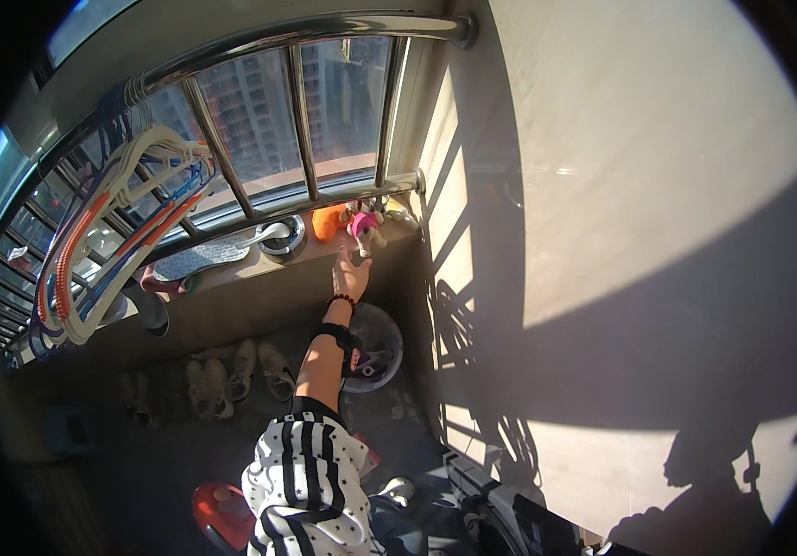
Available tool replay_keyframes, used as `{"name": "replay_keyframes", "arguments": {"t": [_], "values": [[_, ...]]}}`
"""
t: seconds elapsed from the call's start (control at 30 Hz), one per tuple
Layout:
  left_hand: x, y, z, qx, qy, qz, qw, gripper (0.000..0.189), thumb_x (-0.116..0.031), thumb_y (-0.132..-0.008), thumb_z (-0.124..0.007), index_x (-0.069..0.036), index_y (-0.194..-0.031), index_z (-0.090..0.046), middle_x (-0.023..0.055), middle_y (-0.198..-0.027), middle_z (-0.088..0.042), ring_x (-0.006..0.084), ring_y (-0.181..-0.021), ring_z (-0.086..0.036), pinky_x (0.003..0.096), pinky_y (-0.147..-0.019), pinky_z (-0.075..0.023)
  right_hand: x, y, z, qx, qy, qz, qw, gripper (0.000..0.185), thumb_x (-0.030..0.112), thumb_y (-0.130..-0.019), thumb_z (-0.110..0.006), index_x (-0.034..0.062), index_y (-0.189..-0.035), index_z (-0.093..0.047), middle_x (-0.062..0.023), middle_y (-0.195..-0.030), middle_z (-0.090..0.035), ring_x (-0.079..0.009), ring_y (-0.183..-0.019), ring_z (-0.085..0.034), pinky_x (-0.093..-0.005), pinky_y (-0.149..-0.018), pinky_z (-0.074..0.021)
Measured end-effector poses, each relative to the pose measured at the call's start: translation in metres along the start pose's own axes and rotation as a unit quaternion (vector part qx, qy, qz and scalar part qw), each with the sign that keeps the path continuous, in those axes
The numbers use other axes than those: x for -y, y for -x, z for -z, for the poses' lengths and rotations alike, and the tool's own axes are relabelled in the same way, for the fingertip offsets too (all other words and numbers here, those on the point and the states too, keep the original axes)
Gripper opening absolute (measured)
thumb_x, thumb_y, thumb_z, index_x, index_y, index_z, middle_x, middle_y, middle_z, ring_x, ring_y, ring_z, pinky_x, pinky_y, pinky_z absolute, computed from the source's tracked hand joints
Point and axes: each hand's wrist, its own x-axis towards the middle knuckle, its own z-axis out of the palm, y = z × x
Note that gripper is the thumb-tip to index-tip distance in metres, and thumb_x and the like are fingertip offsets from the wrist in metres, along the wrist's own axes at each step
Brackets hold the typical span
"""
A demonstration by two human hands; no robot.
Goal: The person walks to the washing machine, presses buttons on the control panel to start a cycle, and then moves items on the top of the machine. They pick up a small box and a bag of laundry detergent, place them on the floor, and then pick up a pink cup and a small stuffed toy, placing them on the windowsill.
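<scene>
My left hand [351,276] reaches out to the window ledge, thumb and fingers apart. Its fingertips are just by the legs of a small plush toy [365,228] in a pink garment; whether they touch it I cannot tell. An orange object [327,222] sits to the left of the toy. Further left, a white spoon [270,235] lies across a round dark dish [286,243]. Next to that is a patterned shoe insole [207,258]. A beaded bracelet [341,300] and a black watch [339,335] are on my left wrist. My right hand is out of view.
Plastic hangers [127,229] hang from the metal railing [315,28] at the left. Under my forearm stands a bucket [386,354] with things inside. Several shoes [238,375] line the base of the ledge. A red slipper [214,511] is on the floor; a wall [614,174] rises at right.
</scene>
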Motion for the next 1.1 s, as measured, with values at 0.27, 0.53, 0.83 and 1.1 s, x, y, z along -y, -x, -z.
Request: {"name": "replay_keyframes", "arguments": {"t": [0.27, 0.53, 0.83, 1.1], "values": [[-0.072, 0.170, 0.050, 0.120, 0.272, 0.094, 0.950, 0.047, -0.042, -0.093, -0.049, 0.003, -0.086, -0.061, 0.0058, -0.050, -0.054, 0.0138, -0.043, -0.052, 0.0280, -0.049, -0.0465, -0.006, 0.052, 0.004, 0.046, 0.013, 0.054, 0.997, 0.043, 0.029, -0.095, -0.047, 0.0016, -0.128, -0.045, -0.0142, -0.112, -0.059, -0.0242, -0.101, -0.059, -0.0338, -0.084, -0.0478], [-0.242, 0.328, 0.132, 0.292, 0.294, 0.011, 0.910, 0.046, -0.031, -0.098, -0.043, 0.006, -0.078, -0.063, 0.0052, -0.047, -0.052, 0.0126, -0.047, -0.055, 0.0242, -0.055, -0.0464, -0.075, 0.158, 0.029, 0.142, 0.034, 0.140, 0.979, 0.044, 0.030, -0.096, -0.045, 0.0011, -0.129, -0.044, -0.0155, -0.116, -0.058, -0.0258, -0.105, -0.058, -0.0354, -0.087, -0.0470], [-0.287, 0.484, 0.167, 0.567, 0.140, -0.152, 0.798, 0.045, -0.005, -0.087, -0.061, -0.003, -0.130, -0.047, 0.0126, -0.103, -0.064, 0.0168, -0.095, -0.062, 0.0280, -0.083, -0.0489, -0.220, 0.201, 0.090, 0.001, 0.000, 0.298, 0.954, 0.052, 0.037, -0.097, -0.042, 0.0014, -0.135, -0.036, -0.0115, -0.117, -0.059, -0.0231, -0.105, -0.059, -0.0352, -0.086, -0.0476], [-0.291, 0.566, 0.164, 0.648, 0.007, -0.109, 0.754, 0.044, 0.002, -0.083, -0.059, -0.002, -0.126, -0.049, 0.0120, -0.100, -0.065, 0.0162, -0.088, -0.064, 0.0274, -0.082, -0.0498, -0.310, 0.175, 0.142, -0.186, -0.182, 0.438, 0.860, 0.045, 0.016, -0.091, -0.056, -0.0011, -0.130, -0.040, -0.0112, -0.105, -0.063, -0.0158, -0.088, -0.062, -0.0289, -0.079, -0.0499]]}}
